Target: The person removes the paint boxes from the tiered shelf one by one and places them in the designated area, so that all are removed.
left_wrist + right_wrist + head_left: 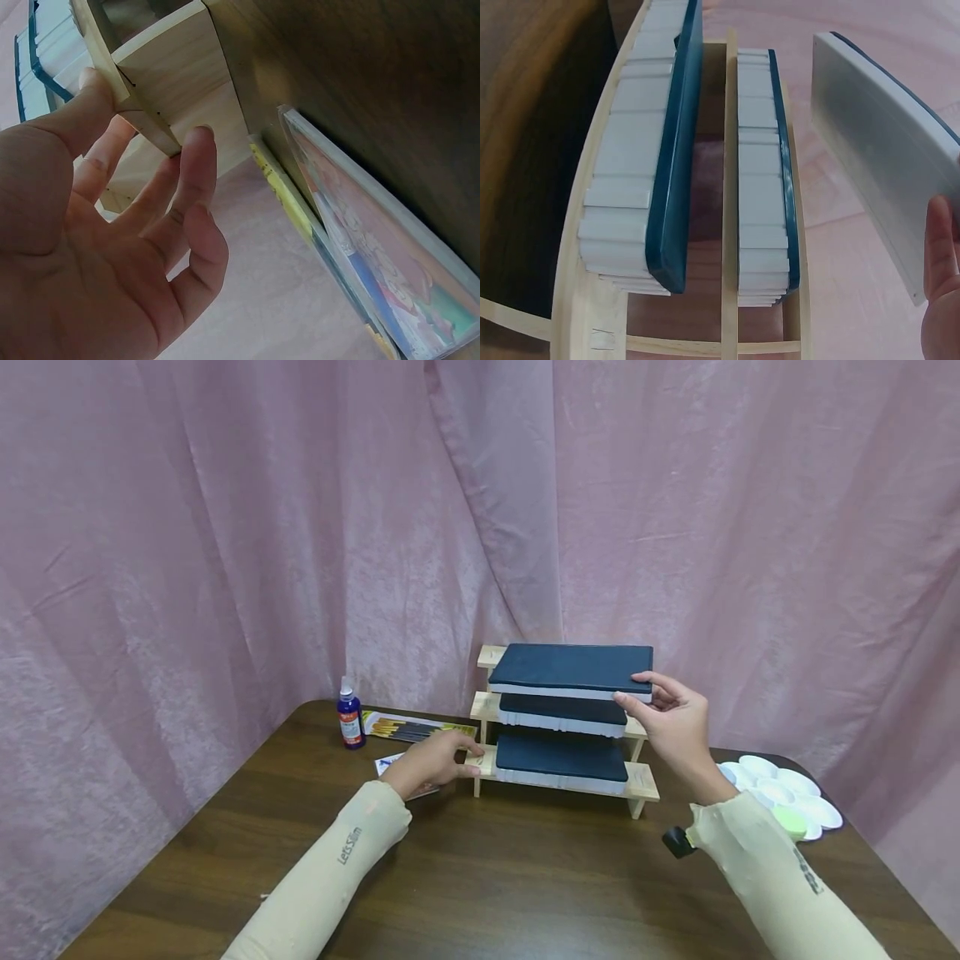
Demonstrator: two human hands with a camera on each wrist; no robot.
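Observation:
A three-step wooden rack [642,781] stands at the back of the table. My left hand [435,760] grips the left end of its lowest step, thumb and fingers on either side of the plank in the left wrist view. My right hand [678,718] pinches the right end of a flat white case with a dark blue lid [573,667], level with the top step. In the right wrist view this case [885,142] is apart from the rack. Two similar blue-lidded cases with ribbed white sides sit on the middle step [561,723] and lowest step [561,756].
Left of the rack are a blue spray bottle [350,717], a pack of paintbrushes [408,728] and a flat plastic-wrapped pack [375,247]. On the right lie white flower-shaped palettes [776,789] and a light green piece [790,821]. Pink curtains [262,527] hang behind the table.

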